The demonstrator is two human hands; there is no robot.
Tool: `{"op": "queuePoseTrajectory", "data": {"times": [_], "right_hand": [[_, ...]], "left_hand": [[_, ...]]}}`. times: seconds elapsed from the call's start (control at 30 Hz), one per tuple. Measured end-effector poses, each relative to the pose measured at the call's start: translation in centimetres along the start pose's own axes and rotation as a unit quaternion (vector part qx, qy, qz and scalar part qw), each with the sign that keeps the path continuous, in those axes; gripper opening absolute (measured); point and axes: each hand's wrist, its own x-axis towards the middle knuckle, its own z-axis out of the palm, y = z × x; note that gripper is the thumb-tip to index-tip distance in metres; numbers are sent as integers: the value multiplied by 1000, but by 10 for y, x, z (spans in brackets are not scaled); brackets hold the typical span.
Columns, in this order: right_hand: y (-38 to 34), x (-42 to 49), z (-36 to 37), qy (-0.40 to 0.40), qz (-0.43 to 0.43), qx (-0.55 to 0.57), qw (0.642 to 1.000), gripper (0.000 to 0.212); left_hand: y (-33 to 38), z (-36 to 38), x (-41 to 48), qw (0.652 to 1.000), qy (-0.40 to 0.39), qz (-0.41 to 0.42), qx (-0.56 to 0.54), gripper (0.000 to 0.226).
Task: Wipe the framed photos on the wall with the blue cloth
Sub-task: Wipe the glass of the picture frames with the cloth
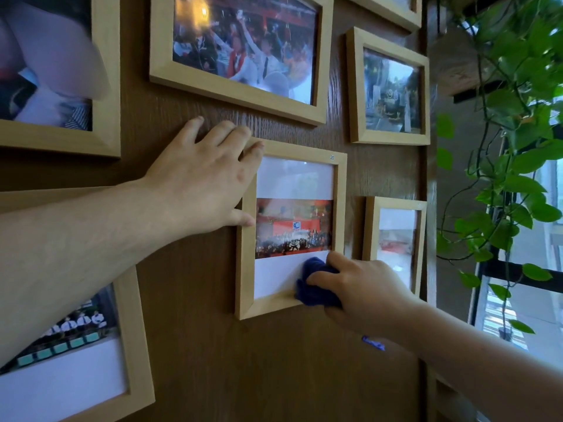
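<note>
A small light-wood framed photo (pixel 292 166) hangs at the centre of the dark wooden wall (pixel 195 345). My right hand (pixel 362 287) is closed around a bunched blue cloth (pixel 313 284) and presses it against the glass at the frame's lower right corner. My left hand (pixel 204 178) lies flat with fingers spread against the frame's upper left corner and left edge, part on the wall. The cloth hides the frame's bottom right corner.
Several more wood-framed photos surround it: a large one above (pixel 240 53), one upper right (pixel 390 89), one to the right (pixel 396 239), two at the left (pixel 76 354). A trailing green plant (pixel 518 132) and a window stand at the right.
</note>
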Motion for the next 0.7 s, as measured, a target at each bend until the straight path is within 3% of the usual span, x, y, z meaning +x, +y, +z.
{"op": "queuePoseTrajectory", "data": {"times": [0.2, 0.33, 0.53, 0.7], "right_hand": [[17, -1, -18, 46, -18, -108, 993, 37], [28, 18, -48, 186, 0, -83, 979, 48], [37, 76, -107, 310, -17, -120, 943, 45], [34, 130, -170, 371, -22, -139, 918, 53]], "left_hand": [[0, -2, -1, 1000, -3, -2, 6, 105], [-7, -4, -5, 1000, -3, -6, 13, 97], [-40, -25, 8, 994, 106, 7, 14, 75], [-75, -42, 28, 988, 139, -57, 41, 76]]}}
